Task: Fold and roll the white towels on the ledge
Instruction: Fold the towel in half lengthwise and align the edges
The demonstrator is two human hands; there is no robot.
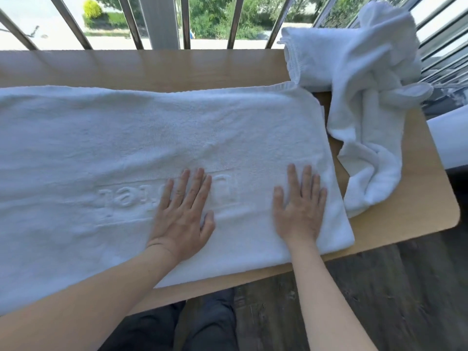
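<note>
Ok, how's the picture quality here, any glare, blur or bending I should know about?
Head view: daylight behind the railing washes out the ground outside, while the flat towel is evenly lit with faint raised lettering. Head view: the wide lens fans the bars and bends the ledge. Head view: the left hand and right hand look slightly soft at the edges; shadows are weak.

Balcony-like spot: wood ledge (177,69) w/ metal railing bars (186,21), greenery (215,19) beyond.

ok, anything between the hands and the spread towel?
Nothing visible. The left hand and right hand press flat straight on the spread towel; the crumpled towel lies off its right end.
</note>
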